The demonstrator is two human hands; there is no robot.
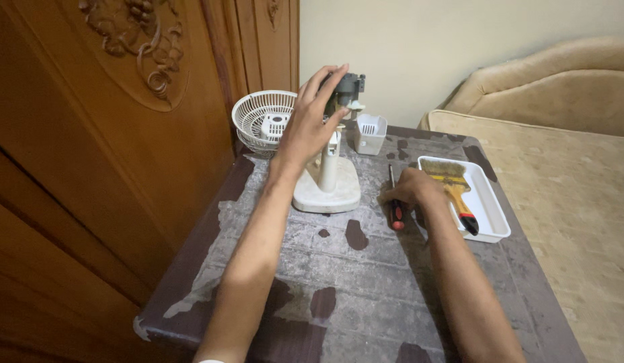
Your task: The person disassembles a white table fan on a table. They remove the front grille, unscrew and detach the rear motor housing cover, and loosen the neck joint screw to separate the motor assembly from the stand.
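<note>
Nearest you is the table, a worn top with dark patches where the covering has peeled. At about 3 o'clock from its middle, your right hand lies on the surface with its fingers curled down over a screwdriver; the red and black handle pokes out towards you and the thin shaft runs away at 12 o'clock. Whether the fingers are truly clamped on it or only resting over it, you cannot tell from here.

Just beside that hand, at 3 o'clock, sits a white tray holding a paintbrush with a yellow handle.

Farther out, at 12 o'clock, stands the fan stand, a cream base and post. Your left hand is closed around the grey motor on top of the post, fingers wrapped over it from the left. The stand looks like light, stiff plastic, likely to tip, so the base is the steadier hold; the motor is probably the heavy part, with hard edges that give a fair grip.

At 10 o'clock of the stand the white grille leans by the carved wooden door. It looks thin and easily bent. A small white box stands at 1 o'clock, and a sofa lies beyond.
</note>
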